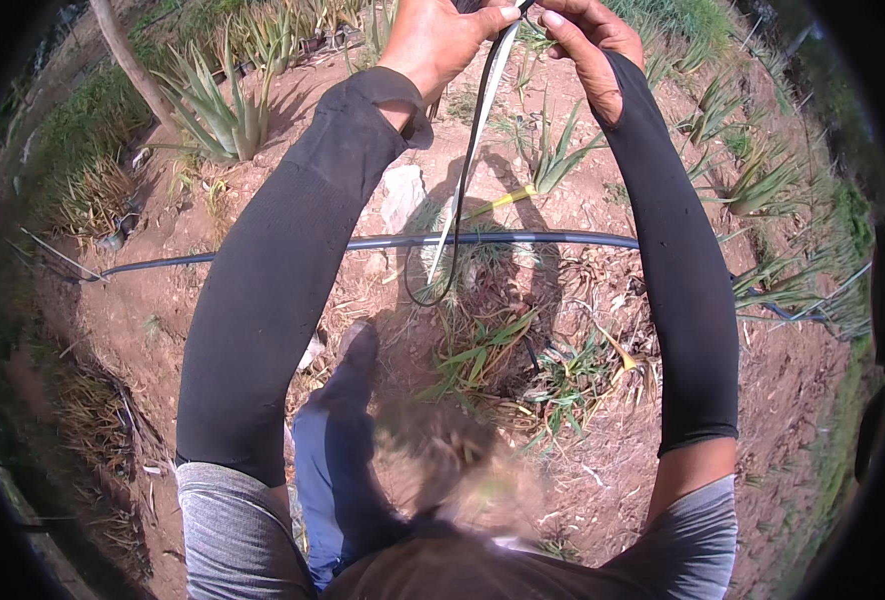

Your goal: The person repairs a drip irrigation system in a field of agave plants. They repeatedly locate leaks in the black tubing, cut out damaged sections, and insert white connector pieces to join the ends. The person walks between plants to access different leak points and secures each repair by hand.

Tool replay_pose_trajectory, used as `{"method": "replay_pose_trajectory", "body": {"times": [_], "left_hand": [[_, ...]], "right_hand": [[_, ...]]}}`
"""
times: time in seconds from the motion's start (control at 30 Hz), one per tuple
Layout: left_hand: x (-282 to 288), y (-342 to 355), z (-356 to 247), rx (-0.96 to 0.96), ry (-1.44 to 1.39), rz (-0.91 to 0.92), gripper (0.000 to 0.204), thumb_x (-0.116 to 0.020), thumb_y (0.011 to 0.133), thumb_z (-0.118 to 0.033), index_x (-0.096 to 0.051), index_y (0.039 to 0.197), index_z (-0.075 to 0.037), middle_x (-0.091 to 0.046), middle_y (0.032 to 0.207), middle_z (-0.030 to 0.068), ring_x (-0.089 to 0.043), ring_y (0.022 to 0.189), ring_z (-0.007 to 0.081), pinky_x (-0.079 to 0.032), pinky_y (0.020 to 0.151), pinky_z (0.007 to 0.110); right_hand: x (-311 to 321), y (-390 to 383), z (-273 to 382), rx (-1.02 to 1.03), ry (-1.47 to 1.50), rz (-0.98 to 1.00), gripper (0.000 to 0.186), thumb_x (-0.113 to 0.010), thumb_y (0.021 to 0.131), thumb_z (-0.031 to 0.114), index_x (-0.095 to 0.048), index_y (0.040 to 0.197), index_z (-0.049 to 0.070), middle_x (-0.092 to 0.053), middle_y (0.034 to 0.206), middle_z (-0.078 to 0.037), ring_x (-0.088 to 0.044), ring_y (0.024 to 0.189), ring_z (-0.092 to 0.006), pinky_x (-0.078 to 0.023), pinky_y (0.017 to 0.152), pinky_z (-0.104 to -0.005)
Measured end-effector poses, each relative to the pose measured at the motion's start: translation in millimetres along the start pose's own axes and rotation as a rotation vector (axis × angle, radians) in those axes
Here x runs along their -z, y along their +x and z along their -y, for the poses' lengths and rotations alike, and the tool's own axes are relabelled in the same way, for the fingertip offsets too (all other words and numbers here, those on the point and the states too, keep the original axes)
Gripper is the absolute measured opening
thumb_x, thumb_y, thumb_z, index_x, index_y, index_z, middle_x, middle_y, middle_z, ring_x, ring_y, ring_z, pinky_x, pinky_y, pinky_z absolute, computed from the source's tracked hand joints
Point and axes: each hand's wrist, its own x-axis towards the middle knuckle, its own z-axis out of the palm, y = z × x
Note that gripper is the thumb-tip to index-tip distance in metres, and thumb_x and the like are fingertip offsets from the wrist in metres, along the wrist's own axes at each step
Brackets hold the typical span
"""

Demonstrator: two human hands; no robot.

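My left hand [453,40] is at the top of the view, thumb and fingers closed on a black-and-pale strap [493,90]. My right hand [588,50] is beside it, fingers curled at the strap's dark top end [528,10], which is partly cut off by the upper edge. The pale strip and a thin dark loop hang down from my hands over a black hose [543,236] lying across the dry soil. Both forearms wear black sleeves.
Spiky succulents [225,120] grow at left and right, with a thin trunk [138,65] at upper left. A white rock [403,195], a small plant [553,160] and grass tufts [573,380] lie ahead. My trousered leg [328,480] and shoe [358,345] show below.
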Motion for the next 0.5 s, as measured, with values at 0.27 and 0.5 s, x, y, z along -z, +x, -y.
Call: {"method": "replay_pose_trajectory", "body": {"times": [0.27, 0.5], "left_hand": [[2, 3, 3, -0.066, -0.130, 0.030, 0.061, -0.069, 0.082, -0.015, -0.045, 0.136, 0.001, -0.052, 0.134, 0.0176, -0.047, 0.126, 0.0279, -0.036, 0.106, 0.035], [3, 4, 11, -0.078, -0.214, 0.059, 0.060, -0.068, 0.082, -0.013, -0.044, 0.136, 0.001, -0.051, 0.135, 0.0168, -0.046, 0.126, 0.0265, -0.036, 0.106, 0.034]], "right_hand": [[19, 17, -38, 0.174, 0.221, 0.120, 0.022, -0.067, 0.086, 0.013, -0.065, 0.105, 0.002, -0.066, 0.100, -0.006, -0.061, 0.094, -0.0149, -0.049, 0.085, -0.0266], [11, 14, -6, 0.438, -0.755, 0.055, 0.018, -0.068, 0.086, 0.018, -0.068, 0.097, 0.004, -0.067, 0.089, -0.006, -0.062, 0.081, -0.0164, -0.049, 0.072, -0.0265]]}}
